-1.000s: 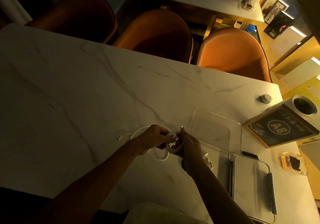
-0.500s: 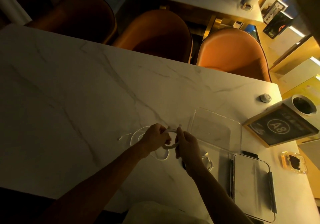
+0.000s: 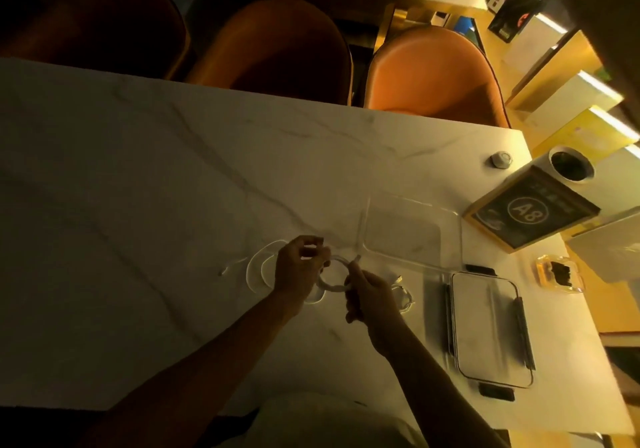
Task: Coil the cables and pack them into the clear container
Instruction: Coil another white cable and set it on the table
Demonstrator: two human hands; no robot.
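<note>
A white cable (image 3: 330, 286) forms a small loop between my two hands, just above the marble table (image 3: 138, 187). My left hand (image 3: 299, 267) pinches the loop's top left, and my right hand (image 3: 369, 291) grips its right side, with a short end sticking up. Loose turns of the white cable (image 3: 258, 267) trail on the table to the left. Another coiled cable (image 3: 403, 297) lies behind my right hand, partly hidden. The clear container (image 3: 412, 231) stands open and empty just right of my hands. Its lid (image 3: 488, 326) lies further right.
A framed sign marked A8 (image 3: 530, 210), a white cup (image 3: 571, 168), a small round knob (image 3: 501, 160) and an amber ashtray (image 3: 559, 272) sit near the table's right edge. Orange chairs (image 3: 436, 76) line the far side.
The loop between my hands has widened as my hands drew slightly apart. The view has shifted a little; the container and lid have not moved.
</note>
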